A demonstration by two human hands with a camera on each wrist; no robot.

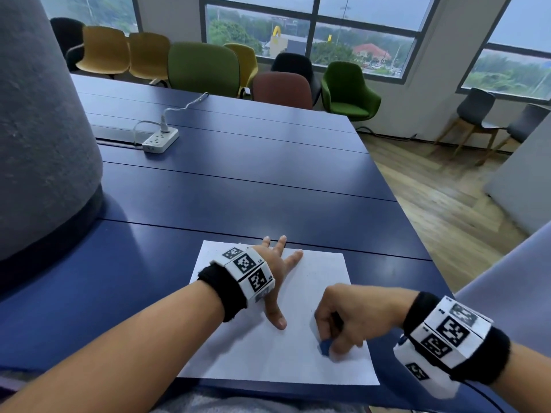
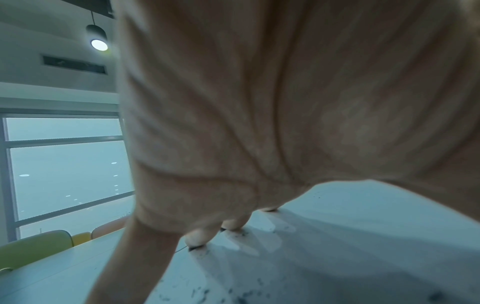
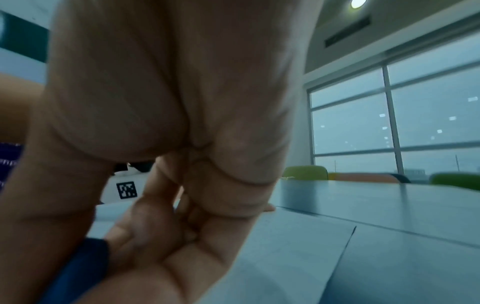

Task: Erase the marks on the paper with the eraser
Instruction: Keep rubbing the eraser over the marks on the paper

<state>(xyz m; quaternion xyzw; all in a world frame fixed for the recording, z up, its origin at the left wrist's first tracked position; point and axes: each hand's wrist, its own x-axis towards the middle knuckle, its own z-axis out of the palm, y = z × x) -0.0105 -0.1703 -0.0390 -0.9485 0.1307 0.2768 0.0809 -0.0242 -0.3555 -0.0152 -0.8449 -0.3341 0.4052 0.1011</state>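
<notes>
No brand or readable word shows on the paper [image 1: 277, 347] or on the eraser [image 1: 325, 346]; the only printing is the black and white square code patterns on the wristbands [image 1: 250, 274], with a small letter beside them that is too small to read surely. Through the window a yellow arch sign [image 1: 277, 32] stands on a building far outside.

The paper lies flat on the blue counter [image 1: 238, 198], at its near edge. The left hand [image 1: 275, 263] rests on the far half of the paper with fingers straight and spread, thumb pointing toward the near edge, palm pressing the sheet down; the two furthest fingertips reach over the far edge of the paper onto the counter. In the left wrist view dark crumbs [image 2: 241, 296] lie on the paper near these fingers.

The right hand [image 1: 346, 317] is over the near right part of the paper, fingers curled, pinching the dark blue eraser, whose lower end touches the sheet. Far beyond the paper, a white power strip [image 1: 160, 140] lies on the counter.
</notes>
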